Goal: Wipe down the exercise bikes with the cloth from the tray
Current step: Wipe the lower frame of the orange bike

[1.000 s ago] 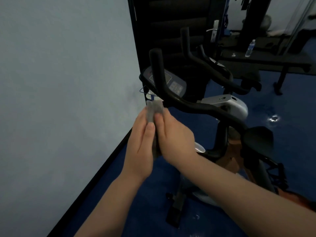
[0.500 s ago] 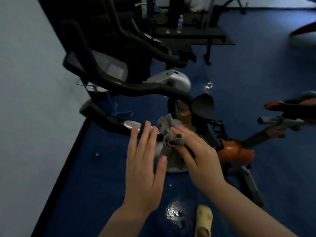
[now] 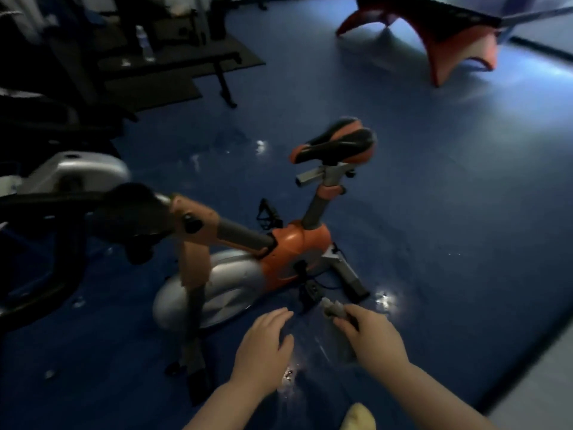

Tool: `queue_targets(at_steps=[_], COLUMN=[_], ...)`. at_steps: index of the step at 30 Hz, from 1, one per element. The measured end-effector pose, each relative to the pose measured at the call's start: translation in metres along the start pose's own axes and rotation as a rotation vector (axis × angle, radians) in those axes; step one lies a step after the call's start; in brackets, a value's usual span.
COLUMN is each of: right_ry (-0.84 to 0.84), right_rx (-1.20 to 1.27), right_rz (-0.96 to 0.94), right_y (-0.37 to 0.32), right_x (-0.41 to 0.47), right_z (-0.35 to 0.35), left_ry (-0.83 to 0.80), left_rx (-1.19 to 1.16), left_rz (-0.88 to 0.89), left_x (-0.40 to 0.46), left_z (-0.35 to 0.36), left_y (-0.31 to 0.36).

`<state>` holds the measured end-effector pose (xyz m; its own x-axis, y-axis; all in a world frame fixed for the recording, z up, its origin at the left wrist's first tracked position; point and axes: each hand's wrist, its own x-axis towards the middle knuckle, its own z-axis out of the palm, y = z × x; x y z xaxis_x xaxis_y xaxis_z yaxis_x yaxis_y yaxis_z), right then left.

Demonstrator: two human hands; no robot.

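1. Both bare forearms reached forward and down from the lower edge of the view.
2. The left hand point(image 3: 263, 344) hovered palm down, fingers loosely extended and slightly spread, holding nothing.
3. The right hand point(image 3: 373, 339) sat just beside it to the right, back facing up, its fingers curled around a crumpled grey cloth point(image 3: 333, 309).

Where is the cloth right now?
The cloth is bunched in the right hand, low in the head view and right of centre, just in front of the orange bike and beside the empty left hand.
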<state>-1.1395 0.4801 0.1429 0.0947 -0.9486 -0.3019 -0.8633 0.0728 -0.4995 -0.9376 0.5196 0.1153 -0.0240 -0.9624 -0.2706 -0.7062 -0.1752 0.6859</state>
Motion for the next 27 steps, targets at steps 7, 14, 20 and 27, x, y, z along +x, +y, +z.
queue_targets(at_steps=[7,14,20,27], right_ry=[0.045,0.094,0.089,0.055], right_rx=[0.036,0.050,0.086,0.041], right_rz=[0.169,0.254,0.267,0.330], right_y=[0.126,0.210,0.236,0.255], right_x=[0.018,0.047,0.101,0.185], right_z=[-0.073,-0.123,-0.145,-0.187], left_ry=[-0.202,-0.288,-0.262,-0.248], left_rx=[0.061,0.000,0.028,0.040], left_rz=[-0.020,-0.017,-0.016,0.033], left_x=[0.077,0.129,0.198,0.311], left_z=[0.088,0.146,0.152,0.167], left_y=[0.094,0.165,0.190,0.247])
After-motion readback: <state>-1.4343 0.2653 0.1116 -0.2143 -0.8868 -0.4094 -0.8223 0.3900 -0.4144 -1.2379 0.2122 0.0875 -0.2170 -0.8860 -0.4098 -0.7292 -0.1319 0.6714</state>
